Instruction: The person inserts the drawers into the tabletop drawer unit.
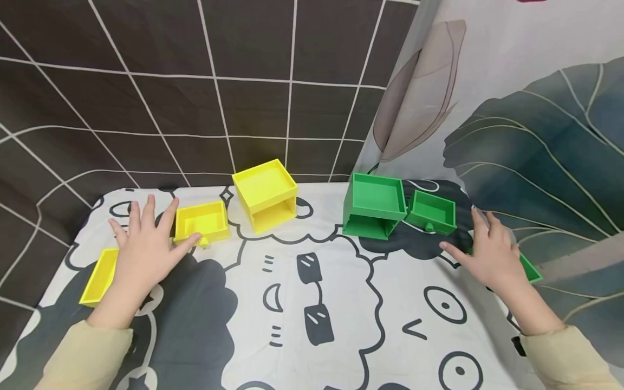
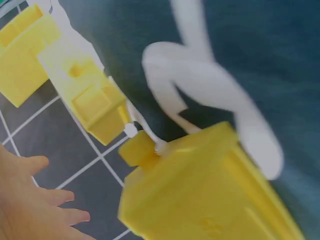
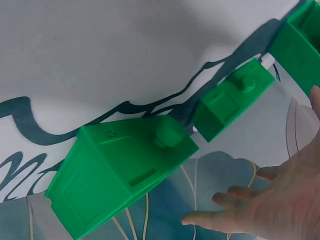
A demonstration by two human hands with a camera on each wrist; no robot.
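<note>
My left hand (image 1: 142, 254), fingers spread, is over the cloth between two small yellow drawers. One yellow drawer (image 1: 99, 277) lies partly hidden behind the wrist; the other yellow drawer (image 1: 202, 219), with a round knob, sits right of the thumb. A yellow cabinet shell (image 1: 265, 187) with an open front stands farther right. On the other side, my right hand (image 1: 496, 257) has its fingers extended and grips nothing. It partly covers one green drawer (image 1: 530, 269). Left of it are a second green drawer (image 1: 433, 212) and an open-fronted green cabinet shell (image 1: 374, 200).
The pieces lie on a cloth (image 1: 341, 292) printed with cartoon faces. Behind rises a dark hanging cloth (image 1: 253, 108) with white grid lines. A leaf-patterned curtain (image 1: 531, 141) hangs at the right, close to my right hand.
</note>
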